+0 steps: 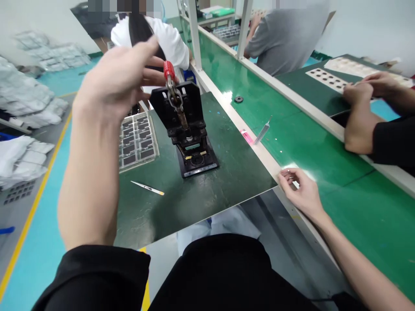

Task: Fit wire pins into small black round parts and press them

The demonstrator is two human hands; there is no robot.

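My left hand is raised at the upper left, slightly blurred, fingers apart and stretched toward the red handle of a black toggle-clamp fixture. Its fingertips reach behind the handle; whether they touch it I cannot tell. The fixture's upper plate is tilted up, showing the base with a round seat. On the white rail at the right, my right hand rests with fingers curled and pressed together; what they hold, if anything, is too small to name. Tweezers lie on the dark green table before the fixture.
A clear tray of dark square parts lies left of the fixture, partly behind my left forearm. A pink item and a slim grey tube sit by the rail. A black ring lies on the green conveyor. Other people work nearby.
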